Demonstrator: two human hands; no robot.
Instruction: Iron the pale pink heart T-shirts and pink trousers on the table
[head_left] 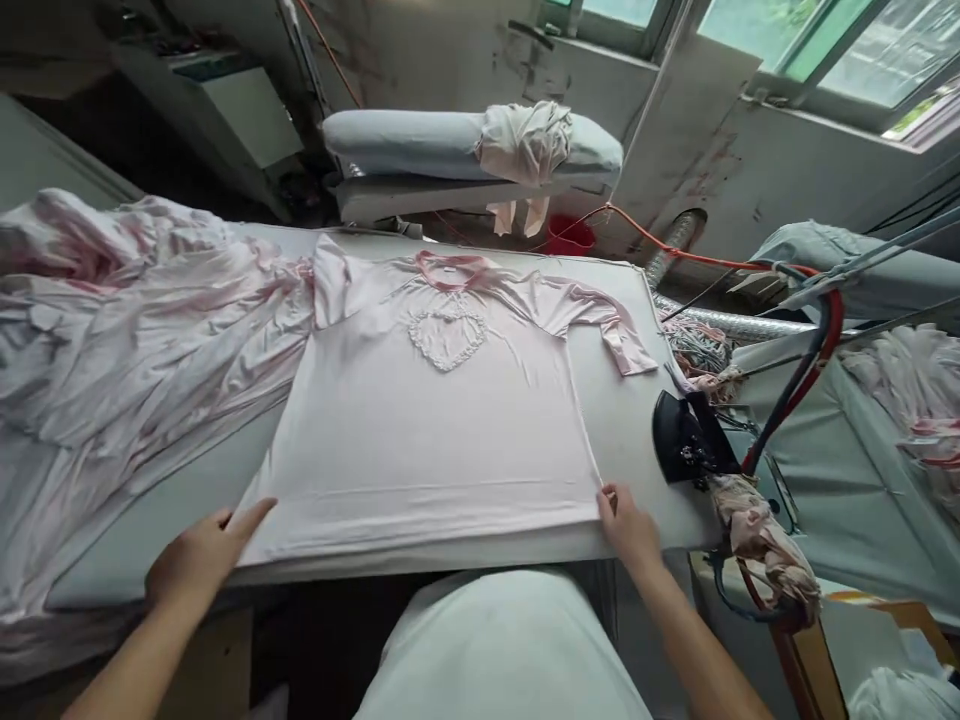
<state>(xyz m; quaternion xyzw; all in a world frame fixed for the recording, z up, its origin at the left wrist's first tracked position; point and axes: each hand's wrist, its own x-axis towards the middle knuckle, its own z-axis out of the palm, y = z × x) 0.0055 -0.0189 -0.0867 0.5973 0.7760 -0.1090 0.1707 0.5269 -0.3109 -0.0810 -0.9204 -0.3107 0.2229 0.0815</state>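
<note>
A pale pink T-shirt (442, 430) lies spread on the padded ironing table (626, 425), its reddish collar at the far side. A ruffled heart shows on its chest. My left hand (202, 555) pinches the near left corner of the hem. At the near right corner, my right hand (628, 525) grips the hem between thumb and fingers. The shirt's right sleeve lies bent on the table, while the left one is partly folded beside the garment pile.
A large pile of pink garments (142, 330) covers the table's left. To the right stands a black iron (679, 437) with a cloth-wrapped handle (765, 545) and hoses. A padded sleeve board (405, 140) is behind, near a red bucket (570, 235).
</note>
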